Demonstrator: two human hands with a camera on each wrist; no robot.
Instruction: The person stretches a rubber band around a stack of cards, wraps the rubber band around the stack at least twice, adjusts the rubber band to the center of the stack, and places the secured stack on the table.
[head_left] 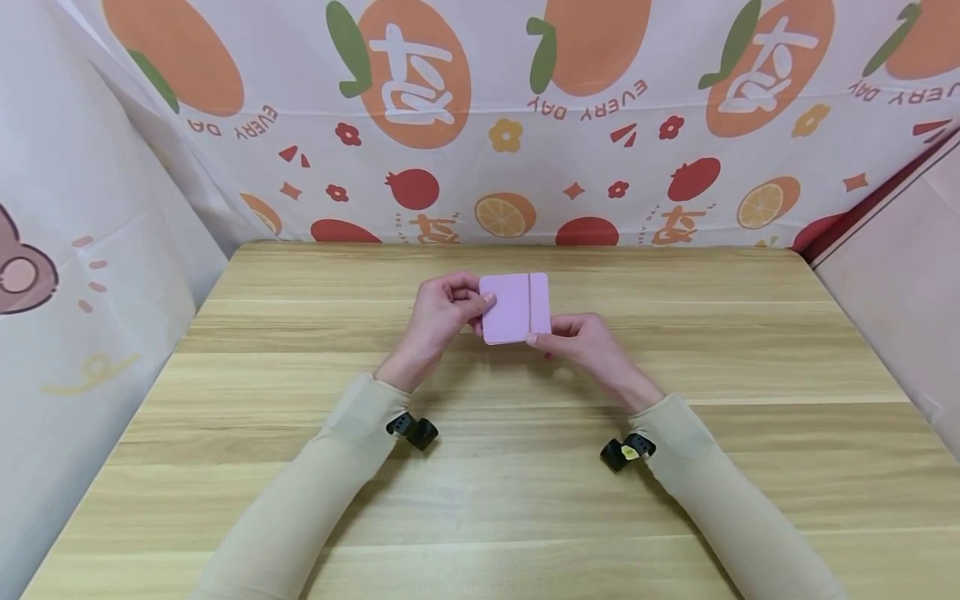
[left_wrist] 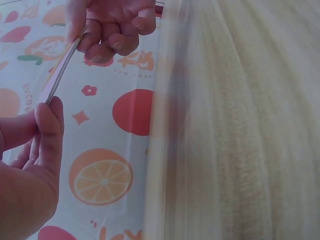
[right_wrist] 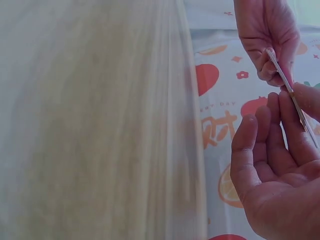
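From my end, the step in hand looks like handling a thin, square, lilac pad with rounded corners [head_left: 504, 312], its material hard to tell, crossed near its right side by a narrow, darker band [head_left: 530, 302]. I have it raised above the pale, wood-grained tabletop [head_left: 480, 492], toward the far edge, with the printed white fruit cloth [head_left: 480, 125] behind.

My left hand [head_left: 441, 312] pinches the left edge, thumb on the lilac face and fingers curled behind. My right hand [head_left: 588, 343] pinches the lower right corner between thumb and forefinger, the gap closed down to the pad's thickness; its other fingers are loosely bent and apart, as the right wrist view shows. That thumb's tip sits at the band's lower end; whether it presses on the band, I cannot tell.

As I judge it, working the band would call for a firm left pinch, so the right thumb could shift without tilting the pad.
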